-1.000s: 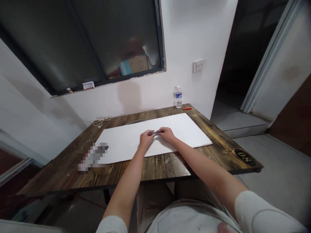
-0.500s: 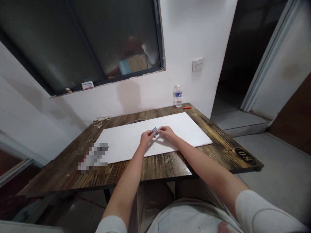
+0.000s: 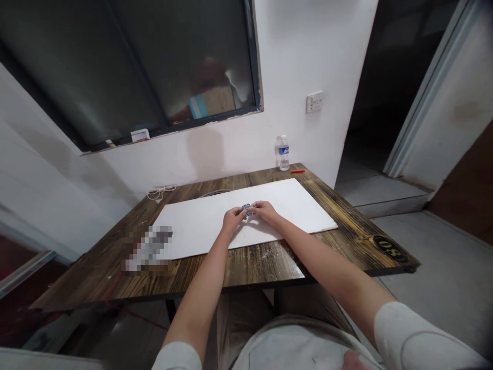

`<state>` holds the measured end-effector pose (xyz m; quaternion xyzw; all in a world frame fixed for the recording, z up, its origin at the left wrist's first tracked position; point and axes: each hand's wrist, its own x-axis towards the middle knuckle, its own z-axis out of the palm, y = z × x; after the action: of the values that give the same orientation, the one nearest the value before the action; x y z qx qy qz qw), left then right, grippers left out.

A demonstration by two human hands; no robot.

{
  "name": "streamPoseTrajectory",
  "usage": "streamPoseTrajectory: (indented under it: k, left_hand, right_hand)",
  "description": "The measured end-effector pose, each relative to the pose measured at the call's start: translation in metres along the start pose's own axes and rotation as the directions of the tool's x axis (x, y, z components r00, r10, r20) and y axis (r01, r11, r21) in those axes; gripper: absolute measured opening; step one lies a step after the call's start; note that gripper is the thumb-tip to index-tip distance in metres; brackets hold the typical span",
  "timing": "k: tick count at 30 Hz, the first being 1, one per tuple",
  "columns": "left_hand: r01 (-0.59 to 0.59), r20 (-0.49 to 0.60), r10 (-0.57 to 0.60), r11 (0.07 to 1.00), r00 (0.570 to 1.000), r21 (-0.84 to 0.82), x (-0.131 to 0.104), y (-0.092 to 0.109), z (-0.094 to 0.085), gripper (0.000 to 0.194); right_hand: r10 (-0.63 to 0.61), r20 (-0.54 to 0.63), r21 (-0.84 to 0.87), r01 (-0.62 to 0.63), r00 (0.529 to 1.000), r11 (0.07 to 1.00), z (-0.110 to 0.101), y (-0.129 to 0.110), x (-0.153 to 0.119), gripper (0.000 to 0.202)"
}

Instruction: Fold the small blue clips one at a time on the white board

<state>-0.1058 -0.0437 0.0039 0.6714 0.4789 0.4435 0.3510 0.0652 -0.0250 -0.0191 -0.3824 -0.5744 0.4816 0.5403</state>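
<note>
A small blue-and-white patterned piece (image 3: 247, 207) is held between both hands over the white board (image 3: 200, 226). My left hand (image 3: 233, 219) pinches its left side with the fingertips. On its right side, the fingers of my right hand (image 3: 264, 209) are closed on it. The fingers hide part of the piece, and its exact kind is too small to tell. The board lies flat on the dark wooden table (image 3: 262, 264), with a shadow beneath my hands.
A plastic bottle (image 3: 284, 154) stands at the table's back right beside a red pen-like item (image 3: 298, 171). A coiled white cable (image 3: 162, 192) lies at the back left. Blurred-out items (image 3: 150, 249) cover the board's left end. A wall with a window runs behind.
The small piece has turned slightly between my fingers and now looks more level. Both hands have stayed in nearly the same place.
</note>
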Motion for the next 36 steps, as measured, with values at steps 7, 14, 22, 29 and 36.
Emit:
streamPoseTrajectory:
  k: [7, 14, 22, 29, 36]
  left_hand:
    - [0.029, -0.019, -0.030, 0.998, 0.999, -0.047, 0.002, -0.004, 0.000, 0.037]
    - [0.045, -0.029, -0.049, 0.993, 0.998, -0.105, 0.002, 0.000, -0.001, 0.037]
    - [0.085, -0.137, -0.102, 0.988, 0.985, -0.126, 0.004, -0.001, 0.000, 0.035]
    - [0.141, -0.197, -0.151, 0.988, 0.969, -0.065, 0.005, -0.004, -0.001, 0.034]
    - [0.129, -0.159, -0.136, 0.990, 0.978, -0.055, 0.004, -0.002, -0.001, 0.036]
  right_hand:
    - [-0.022, 0.000, -0.042, 0.022, 1.000, 0.999, -0.001, -0.001, 0.001, 0.030]
    - [-0.029, 0.000, -0.059, 0.029, 1.000, 0.998, -0.005, -0.004, 0.004, 0.026]
    - [-0.066, -0.159, -0.565, -0.036, 0.985, 0.824, -0.040, -0.006, 0.009, 0.014]
    - [-0.112, -0.206, -0.755, -0.085, 0.972, 0.651, -0.049, -0.001, 0.002, 0.009]
    - [-0.284, -0.084, -0.705, 0.145, 0.955, 0.694, -0.028, -0.011, 0.001, 0.018]
